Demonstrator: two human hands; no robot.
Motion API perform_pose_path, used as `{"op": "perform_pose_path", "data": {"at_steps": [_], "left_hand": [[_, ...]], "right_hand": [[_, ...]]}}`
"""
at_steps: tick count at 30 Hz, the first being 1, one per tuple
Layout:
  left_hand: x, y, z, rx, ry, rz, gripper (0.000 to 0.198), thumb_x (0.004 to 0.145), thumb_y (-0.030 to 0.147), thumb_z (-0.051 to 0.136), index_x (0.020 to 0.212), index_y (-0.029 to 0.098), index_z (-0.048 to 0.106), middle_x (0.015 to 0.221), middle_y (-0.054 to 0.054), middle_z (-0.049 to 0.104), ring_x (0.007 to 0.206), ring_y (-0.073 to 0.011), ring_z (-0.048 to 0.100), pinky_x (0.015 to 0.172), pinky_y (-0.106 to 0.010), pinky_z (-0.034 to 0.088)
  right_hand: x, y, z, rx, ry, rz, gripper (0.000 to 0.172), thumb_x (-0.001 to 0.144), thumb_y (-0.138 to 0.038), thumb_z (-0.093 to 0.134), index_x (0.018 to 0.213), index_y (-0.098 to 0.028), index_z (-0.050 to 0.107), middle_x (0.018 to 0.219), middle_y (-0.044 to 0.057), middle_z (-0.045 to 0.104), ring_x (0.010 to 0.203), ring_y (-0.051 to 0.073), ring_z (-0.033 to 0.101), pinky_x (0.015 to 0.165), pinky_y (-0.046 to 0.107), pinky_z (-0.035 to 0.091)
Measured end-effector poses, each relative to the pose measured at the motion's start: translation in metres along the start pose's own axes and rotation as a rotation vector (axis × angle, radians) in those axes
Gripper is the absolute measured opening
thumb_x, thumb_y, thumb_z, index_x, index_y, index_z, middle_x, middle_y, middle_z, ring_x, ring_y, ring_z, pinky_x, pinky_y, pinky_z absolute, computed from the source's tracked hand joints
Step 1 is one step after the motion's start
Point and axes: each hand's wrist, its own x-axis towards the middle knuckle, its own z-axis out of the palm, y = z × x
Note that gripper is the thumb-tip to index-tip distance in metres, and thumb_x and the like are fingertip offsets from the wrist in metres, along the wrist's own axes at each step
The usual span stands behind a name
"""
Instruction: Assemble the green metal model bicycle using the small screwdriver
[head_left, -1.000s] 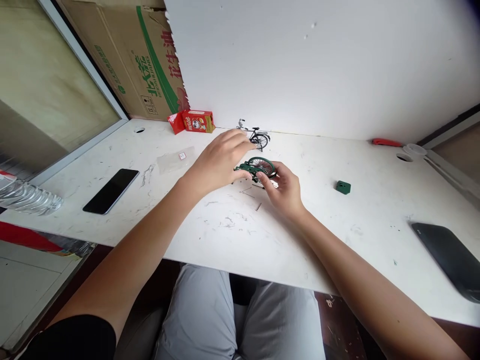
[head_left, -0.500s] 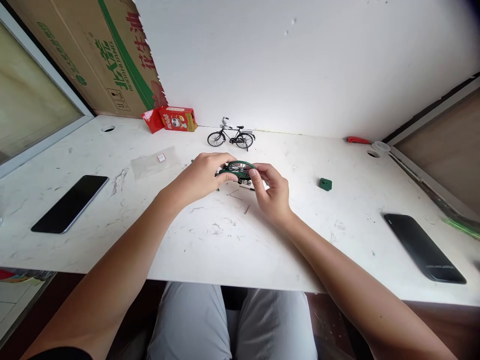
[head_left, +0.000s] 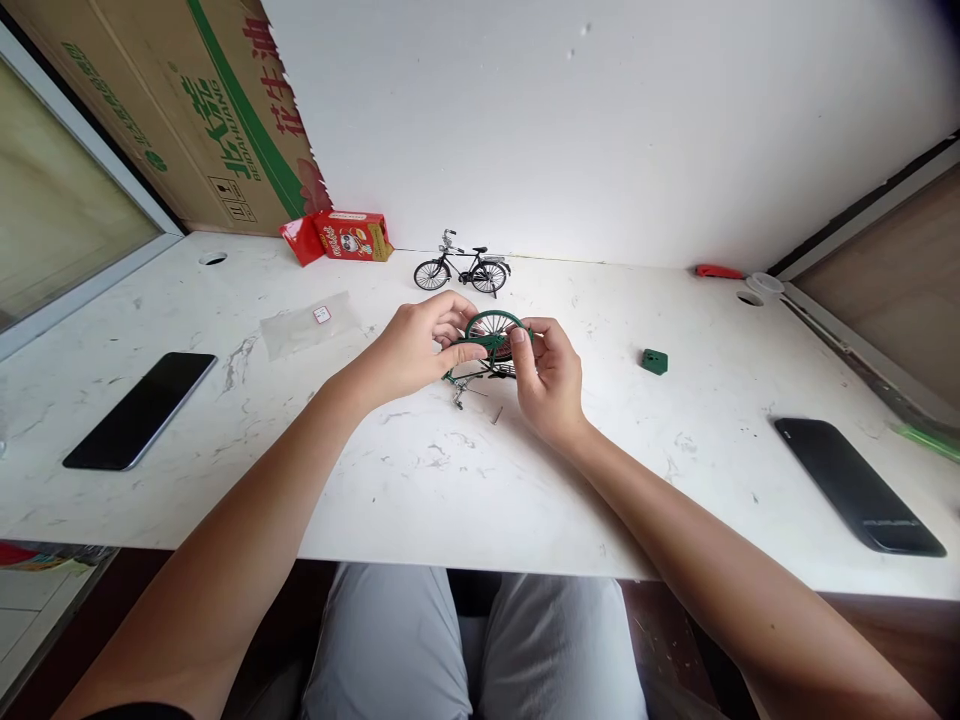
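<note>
Both hands hold a green model bicycle (head_left: 491, 345) above the middle of the white table. My left hand (head_left: 420, 345) is closed on its left side, thumb along the green frame. On the other side my right hand (head_left: 551, 375) pinches it near the rim of the upturned green wheel. The wheel's spokes face up, and silver handlebars hang at the lower left. Fingers hide parts of the frame. Beneath it a small thin metal pin (head_left: 497, 415) lies on the table. Behind the hands a finished-looking black model bicycle (head_left: 463, 272) stands upright.
A small green block (head_left: 655, 361) lies to the right. Phones lie at the left (head_left: 142, 410) and a black phone-like slab (head_left: 859, 490) at the right. A clear bag (head_left: 300, 328), a red box (head_left: 352, 237) and a red cutter (head_left: 718, 271) are farther back.
The green bicycle has been turned, so its wheel shows more of its face and the handlebars now show at the lower left. Both hands still hold it.
</note>
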Motion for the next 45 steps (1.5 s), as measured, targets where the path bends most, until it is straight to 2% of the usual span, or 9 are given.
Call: {"op": "perform_pose_path", "data": {"at_steps": [5,9,14,19,24,28,33,39,45], "left_hand": [[0.002,-0.004,0.001,-0.099,-0.053,-0.156,0.044,0.079,0.049,0.092,0.106,0.017,0.079,0.103,-0.011,0.08,0.093,-0.0255,0.077,0.083,-0.038,0.059],[0.001,0.001,0.0,-0.138,-0.059,-0.244,0.049,0.076,0.05,0.094,0.11,0.017,0.08,0.096,-0.01,0.081,0.087,-0.0265,0.078,0.079,-0.038,0.06],[-0.001,0.011,0.0,-0.197,-0.135,-0.247,0.049,0.076,0.05,0.094,0.109,0.016,0.079,0.097,-0.01,0.081,0.087,-0.0257,0.079,0.08,-0.038,0.062],[-0.001,0.014,0.005,-0.243,-0.194,-0.251,0.049,0.078,0.05,0.093,0.111,0.016,0.078,0.11,-0.011,0.079,0.075,-0.0196,0.076,0.076,-0.036,0.062],[0.0,0.013,0.012,-0.298,-0.151,-0.322,0.048,0.079,0.052,0.092,0.105,0.016,0.076,0.089,-0.009,0.078,0.072,-0.0194,0.072,0.067,-0.032,0.058],[0.0,0.015,0.015,-0.307,-0.122,-0.348,0.045,0.078,0.052,0.094,0.098,0.016,0.075,0.08,-0.008,0.077,0.071,-0.0192,0.071,0.062,-0.03,0.054],[-0.001,0.01,0.015,-0.276,-0.148,-0.367,0.046,0.078,0.055,0.092,0.096,0.016,0.075,0.088,-0.01,0.08,0.072,-0.0182,0.073,0.052,-0.025,0.038],[0.003,-0.005,0.013,-0.316,-0.074,-0.354,0.048,0.08,0.055,0.091,0.102,0.016,0.076,0.101,-0.011,0.08,0.074,-0.0152,0.073,0.051,-0.024,0.033],[0.009,-0.021,0.012,-0.414,0.076,-0.378,0.047,0.076,0.053,0.094,0.097,0.015,0.077,0.11,-0.012,0.079,0.071,-0.0125,0.071,0.048,-0.024,0.029]], "right_hand": [[0.0,0.001,0.0,0.024,0.005,0.026,0.031,0.106,-0.057,0.063,0.107,-0.026,0.062,0.093,0.003,0.075,0.083,0.018,0.072,0.077,0.036,0.059],[0.002,0.0,-0.001,0.056,0.015,0.037,0.033,0.104,-0.058,0.065,0.104,-0.025,0.065,0.095,0.003,0.075,0.087,0.017,0.072,0.076,0.034,0.059],[0.007,-0.004,-0.005,0.071,-0.013,0.046,0.038,0.102,-0.062,0.066,0.102,-0.024,0.066,0.093,0.003,0.073,0.083,0.016,0.07,0.069,0.03,0.057],[0.012,-0.006,-0.01,0.104,-0.076,0.088,0.043,0.099,-0.065,0.069,0.097,-0.022,0.068,0.088,0.003,0.071,0.079,0.015,0.068,0.063,0.027,0.056],[0.014,-0.005,-0.012,0.136,-0.095,0.132,0.045,0.098,-0.067,0.069,0.095,-0.022,0.067,0.085,0.003,0.07,0.076,0.015,0.066,0.062,0.028,0.057],[0.016,-0.004,-0.015,0.176,-0.124,0.182,0.048,0.095,-0.071,0.07,0.094,-0.023,0.063,0.081,0.002,0.067,0.069,0.014,0.064,0.053,0.026,0.055],[0.02,-0.005,-0.017,0.213,-0.163,0.237,0.051,0.092,-0.072,0.073,0.091,-0.023,0.062,0.076,0.0,0.064,0.058,0.012,0.059,0.047,0.026,0.053],[0.026,0.003,-0.023,0.242,-0.191,0.251,0.052,0.095,-0.077,0.065,0.105,-0.026,0.059,0.082,-0.001,0.063,0.067,0.014,0.064,0.053,0.027,0.055],[0.027,0.012,-0.026,0.251,-0.146,0.327,0.053,0.093,-0.077,0.068,0.107,-0.027,0.062,0.07,-0.006,0.047,0.057,0.012,0.044,0.047,0.024,0.044]]}}
